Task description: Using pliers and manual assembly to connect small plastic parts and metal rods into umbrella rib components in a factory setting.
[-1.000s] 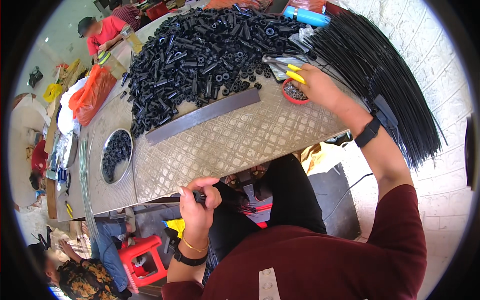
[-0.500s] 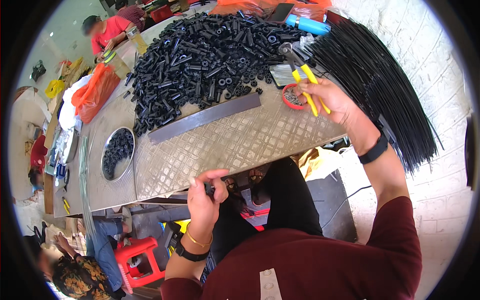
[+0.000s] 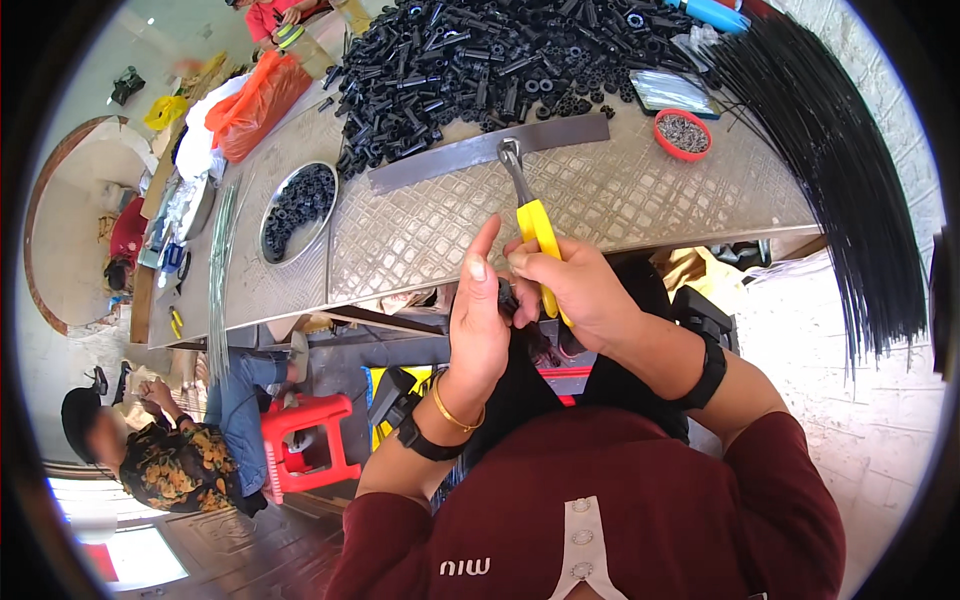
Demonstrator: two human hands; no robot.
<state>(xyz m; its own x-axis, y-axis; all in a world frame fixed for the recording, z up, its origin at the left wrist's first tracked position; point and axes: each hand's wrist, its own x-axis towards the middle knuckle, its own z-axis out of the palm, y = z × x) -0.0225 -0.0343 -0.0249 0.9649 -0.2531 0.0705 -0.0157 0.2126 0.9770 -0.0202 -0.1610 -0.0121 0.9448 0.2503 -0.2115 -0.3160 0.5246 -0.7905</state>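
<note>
My right hand (image 3: 585, 290) is closed around the yellow handles of a pair of pincers (image 3: 535, 228), whose metal head points away from me toward the tabletop. Close beside it, before the table's near edge, is my left hand (image 3: 483, 320). Its index finger and thumb reach upward, while the other fingers curl round a small black plastic part (image 3: 508, 298), mostly hidden by them. The two hands nearly meet at the lower end of the pincer handles; whether they touch is hard to tell.
A big heap of black plastic parts (image 3: 480, 70) covers the far table behind a grey metal bar (image 3: 430, 170). At right are a red bowl (image 3: 664, 142) of tiny metal pieces and long black rods (image 3: 840, 160). Left stands a metal bowl (image 3: 268, 250); a person (image 3: 170, 455) sits lower left.
My right hand has brought the pincers from beside the red bowl leftward and nearer to me, next to my left hand. The view has shifted, so the table appears farther right and up.
</note>
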